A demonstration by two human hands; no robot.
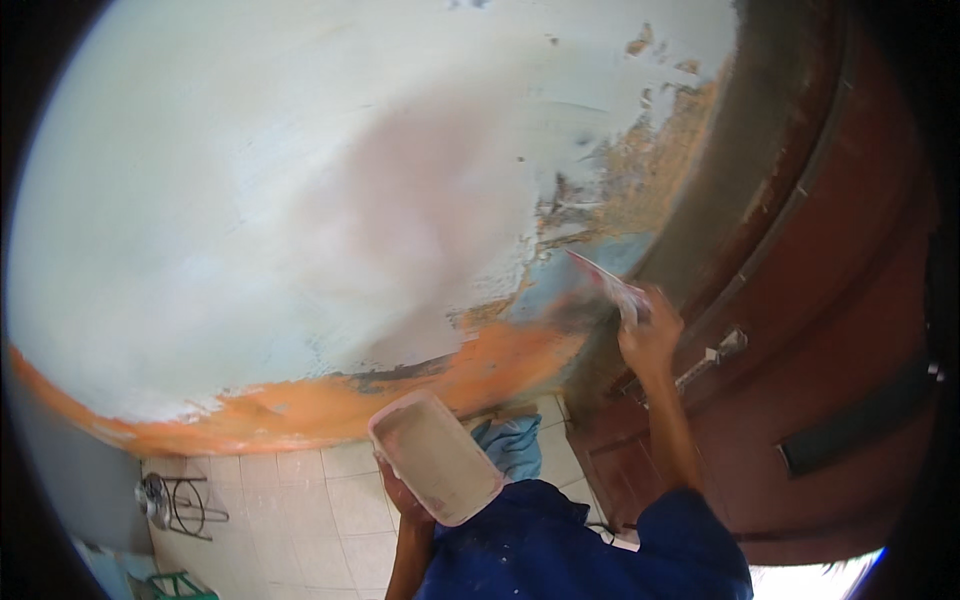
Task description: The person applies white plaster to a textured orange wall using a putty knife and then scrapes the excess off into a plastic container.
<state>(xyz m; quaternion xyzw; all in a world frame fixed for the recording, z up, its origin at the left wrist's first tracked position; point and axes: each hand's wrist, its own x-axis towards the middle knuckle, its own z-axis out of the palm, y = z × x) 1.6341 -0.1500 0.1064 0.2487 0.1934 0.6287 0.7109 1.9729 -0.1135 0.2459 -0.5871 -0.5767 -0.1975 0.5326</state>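
My right hand is raised to the wall and grips a flat putty scraper, its blade pressed against the bare patch of wall next to the door frame. The wall is covered in pale white filler, with an orange band along its lower part and rough brown peeling spots at the right. My left hand holds a rectangular pinkish plastic tray from underneath, at chest height, smeared with white paste.
A dark red-brown door with a metal latch stands to the right. Below are pale floor tiles, a small metal stool, a blue cloth and something green at the lower left.
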